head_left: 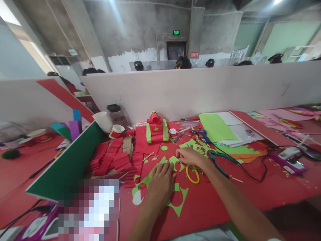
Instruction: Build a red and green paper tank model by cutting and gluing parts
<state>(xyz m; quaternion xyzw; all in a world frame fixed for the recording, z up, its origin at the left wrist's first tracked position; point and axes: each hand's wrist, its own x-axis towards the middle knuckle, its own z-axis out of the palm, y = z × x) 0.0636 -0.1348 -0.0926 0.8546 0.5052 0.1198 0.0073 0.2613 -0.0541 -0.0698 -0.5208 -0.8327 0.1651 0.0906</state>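
Note:
My left hand [162, 177] lies flat over light-green paper offcuts, its fingers stretched forward and the palm down. Below it, a green offcut [178, 211] with a round hole lies on the red table. My right hand [188, 156] is closed, fingertips bent down at another cut-out green scrap [174, 160]; whatever the fingers pinch is hidden. Scissors with yellow handles [194, 182] lie just under the right wrist. Beyond both hands stands a red and green paper model [157, 130] with a star on its front.
Folded red paper strips [107, 152] are heaped at left against a green board [67, 164]. Teal-handled pliers [227, 157], a black cable and green sheets [217, 127] lie at right. Paper cups [116, 130] and a bottle [117, 115] stand before a white partition [200, 90].

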